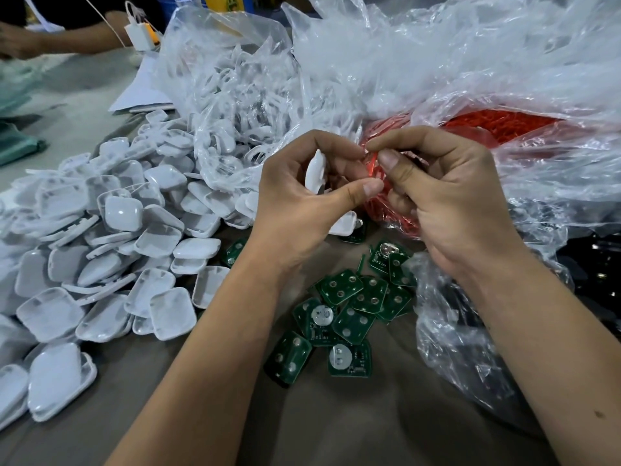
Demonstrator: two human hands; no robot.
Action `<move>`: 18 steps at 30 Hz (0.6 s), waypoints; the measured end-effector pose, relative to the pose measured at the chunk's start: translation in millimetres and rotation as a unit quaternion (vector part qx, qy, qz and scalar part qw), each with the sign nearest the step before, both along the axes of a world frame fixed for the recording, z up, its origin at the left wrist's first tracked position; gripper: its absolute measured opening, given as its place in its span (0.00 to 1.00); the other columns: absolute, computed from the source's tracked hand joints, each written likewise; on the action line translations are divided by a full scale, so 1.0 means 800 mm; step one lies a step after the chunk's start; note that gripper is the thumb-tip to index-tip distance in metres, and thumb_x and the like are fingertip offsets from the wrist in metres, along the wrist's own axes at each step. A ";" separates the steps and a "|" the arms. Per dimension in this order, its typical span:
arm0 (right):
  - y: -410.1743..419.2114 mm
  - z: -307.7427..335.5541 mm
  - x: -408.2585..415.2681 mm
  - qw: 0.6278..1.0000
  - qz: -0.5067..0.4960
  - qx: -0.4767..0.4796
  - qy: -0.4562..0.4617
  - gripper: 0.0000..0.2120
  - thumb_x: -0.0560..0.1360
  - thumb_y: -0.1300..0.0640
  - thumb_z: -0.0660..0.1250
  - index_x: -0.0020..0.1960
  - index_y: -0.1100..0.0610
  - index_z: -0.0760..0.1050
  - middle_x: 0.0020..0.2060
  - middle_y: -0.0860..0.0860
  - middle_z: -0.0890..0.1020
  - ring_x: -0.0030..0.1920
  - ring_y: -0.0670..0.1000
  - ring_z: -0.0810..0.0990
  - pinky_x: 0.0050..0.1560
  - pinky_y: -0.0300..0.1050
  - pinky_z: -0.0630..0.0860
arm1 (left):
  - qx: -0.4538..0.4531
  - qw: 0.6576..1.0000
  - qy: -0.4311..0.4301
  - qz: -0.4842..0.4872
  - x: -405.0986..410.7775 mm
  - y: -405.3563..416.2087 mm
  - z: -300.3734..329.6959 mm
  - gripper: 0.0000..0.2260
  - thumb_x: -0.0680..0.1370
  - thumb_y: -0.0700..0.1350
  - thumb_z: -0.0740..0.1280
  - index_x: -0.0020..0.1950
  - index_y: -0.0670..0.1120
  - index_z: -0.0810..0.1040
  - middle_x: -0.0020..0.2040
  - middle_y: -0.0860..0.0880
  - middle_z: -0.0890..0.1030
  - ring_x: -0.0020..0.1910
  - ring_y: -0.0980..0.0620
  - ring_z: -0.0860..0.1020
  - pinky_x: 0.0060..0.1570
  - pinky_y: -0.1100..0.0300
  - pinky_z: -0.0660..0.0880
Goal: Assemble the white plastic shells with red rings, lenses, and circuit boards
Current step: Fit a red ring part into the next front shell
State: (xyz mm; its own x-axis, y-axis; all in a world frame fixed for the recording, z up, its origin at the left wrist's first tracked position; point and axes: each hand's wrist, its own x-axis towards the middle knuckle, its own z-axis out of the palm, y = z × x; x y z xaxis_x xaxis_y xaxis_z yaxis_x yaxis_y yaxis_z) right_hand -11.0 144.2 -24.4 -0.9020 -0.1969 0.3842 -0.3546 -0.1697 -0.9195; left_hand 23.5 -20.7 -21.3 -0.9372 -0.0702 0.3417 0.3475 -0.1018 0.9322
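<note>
My left hand (302, 193) grips a white plastic shell (316, 173), held on edge between the fingers and thumb. Right beside it, my right hand (433, 193) pinches a thin red ring (373, 163) between thumb and forefinger, close against the shell. Both hands hover above the table's middle. Below them lie several green circuit boards (342, 317), some showing a round silver battery clip. Whether the ring touches the shell I cannot tell.
A large heap of white shells (111, 250) covers the left of the table. A clear bag of white frames (242, 105) stands behind it, and a bag of red rings (497, 126) at the right. Another person's arm (57, 38) rests at the far left.
</note>
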 end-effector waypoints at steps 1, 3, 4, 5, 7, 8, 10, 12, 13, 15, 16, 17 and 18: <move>0.000 0.000 0.000 1.000 -0.003 0.004 0.001 0.07 0.79 0.62 0.72 0.51 0.51 0.87 0.41 0.71 0.78 0.32 0.57 0.67 0.30 0.46 0.66 | 0.000 1.000 0.001 -0.001 0.000 0.000 0.000 0.12 0.70 0.35 0.80 0.50 0.42 0.82 0.40 0.45 0.84 0.40 0.49 0.83 0.44 0.56 0.80; 0.002 -0.002 0.000 1.000 -0.011 0.006 -0.002 0.07 0.79 0.62 0.73 0.53 0.53 0.87 0.38 0.63 0.81 0.31 0.51 0.71 0.30 0.43 0.68 | -0.002 1.000 0.005 0.001 -0.001 0.000 0.000 0.11 0.70 0.35 0.79 0.50 0.42 0.83 0.40 0.45 0.84 0.41 0.49 0.83 0.44 0.57 0.80; 0.002 -0.003 0.000 1.000 -0.016 0.006 -0.009 0.06 0.79 0.61 0.72 0.53 0.53 0.86 0.37 0.56 0.83 0.31 0.48 0.73 0.30 0.41 0.69 | -0.003 1.000 0.006 0.003 -0.001 0.000 0.000 0.11 0.70 0.35 0.79 0.50 0.42 0.83 0.40 0.45 0.84 0.41 0.50 0.83 0.44 0.58 0.79; 0.002 -0.004 0.000 0.999 -0.022 0.010 -0.022 0.06 0.79 0.61 0.72 0.52 0.53 0.86 0.35 0.50 0.83 0.30 0.46 0.73 0.29 0.40 0.70 | -0.005 1.000 0.008 0.005 -0.002 0.000 0.001 0.10 0.70 0.34 0.79 0.49 0.42 0.83 0.40 0.45 0.84 0.41 0.51 0.83 0.43 0.60 0.79; 0.001 -0.006 -0.001 0.998 -0.025 0.021 -0.056 0.06 0.80 0.60 0.72 0.48 0.51 0.86 0.31 0.45 0.81 0.28 0.46 0.71 0.28 0.42 0.68 | -0.007 1.000 0.013 0.005 -0.002 0.000 0.002 0.10 0.70 0.34 0.79 0.48 0.42 0.83 0.39 0.47 0.84 0.40 0.52 0.82 0.41 0.62 0.78; 0.001 -0.006 -0.001 0.997 -0.014 0.020 -0.073 0.07 0.80 0.60 0.72 0.46 0.51 0.86 0.29 0.46 0.79 0.28 0.47 0.70 0.28 0.42 0.67 | -0.007 1.000 0.016 0.002 -0.002 0.000 0.002 0.10 0.71 0.34 0.79 0.47 0.42 0.83 0.39 0.47 0.84 0.39 0.53 0.82 0.40 0.63 0.78; 0.001 -0.005 0.000 0.995 0.029 0.000 -0.100 0.07 0.80 0.58 0.70 0.45 0.52 0.86 0.30 0.51 0.75 0.29 0.48 0.68 0.27 0.41 0.65 | -0.010 1.000 0.015 0.000 -0.001 -0.001 0.003 0.09 0.71 0.35 0.79 0.47 0.43 0.83 0.38 0.47 0.84 0.37 0.53 0.80 0.36 0.64 0.75; 0.000 -0.003 0.000 0.992 0.060 -0.017 -0.113 0.08 0.80 0.56 0.70 0.44 0.53 0.86 0.30 0.52 0.72 0.30 0.48 0.66 0.27 0.39 0.63 | -0.014 1.000 0.007 0.003 -0.001 -0.002 0.002 0.08 0.71 0.37 0.79 0.46 0.44 0.83 0.38 0.46 0.83 0.36 0.52 0.78 0.32 0.61 0.73; 0.000 -0.002 0.001 0.991 0.063 -0.017 -0.114 0.07 0.79 0.56 0.70 0.44 0.53 0.86 0.30 0.52 0.72 0.30 0.48 0.66 0.26 0.39 0.63 | -0.012 1.000 0.006 0.002 -0.001 -0.002 0.002 0.08 0.71 0.37 0.79 0.46 0.44 0.83 0.38 0.46 0.83 0.35 0.52 0.78 0.31 0.60 0.72; -0.001 -0.002 0.001 0.991 0.061 -0.015 -0.115 0.06 0.78 0.56 0.71 0.45 0.54 0.86 0.30 0.52 0.72 0.29 0.48 0.66 0.26 0.39 0.62 | -0.006 1.000 0.007 -0.002 -0.001 -0.001 0.002 0.08 0.72 0.36 0.78 0.46 0.43 0.82 0.37 0.46 0.83 0.33 0.52 0.76 0.30 0.59 0.71; -0.001 -0.003 0.001 0.991 0.062 -0.016 -0.117 0.06 0.78 0.56 0.71 0.45 0.54 0.85 0.30 0.53 0.72 0.29 0.49 0.65 0.26 0.39 0.62 | -0.004 1.000 0.008 -0.005 0.000 -0.001 0.002 0.07 0.72 0.36 0.78 0.46 0.43 0.82 0.37 0.46 0.83 0.32 0.52 0.75 0.30 0.60 0.71; -0.001 -0.003 0.002 0.991 0.063 -0.016 -0.118 0.06 0.78 0.57 0.71 0.45 0.55 0.85 0.30 0.53 0.72 0.29 0.49 0.65 0.26 0.39 0.62 | -0.003 1.000 0.009 -0.007 0.000 0.000 0.002 0.07 0.72 0.35 0.78 0.46 0.43 0.82 0.36 0.46 0.82 0.31 0.52 0.75 0.30 0.60 0.71; 0.000 -0.003 0.002 0.991 0.064 -0.016 -0.118 0.06 0.78 0.57 0.71 0.44 0.55 0.85 0.30 0.53 0.72 0.29 0.48 0.65 0.26 0.39 0.62 | -0.003 1.000 0.010 -0.008 0.000 0.001 0.002 0.08 0.72 0.35 0.77 0.46 0.42 0.81 0.36 0.46 0.82 0.31 0.52 0.74 0.29 0.60 0.71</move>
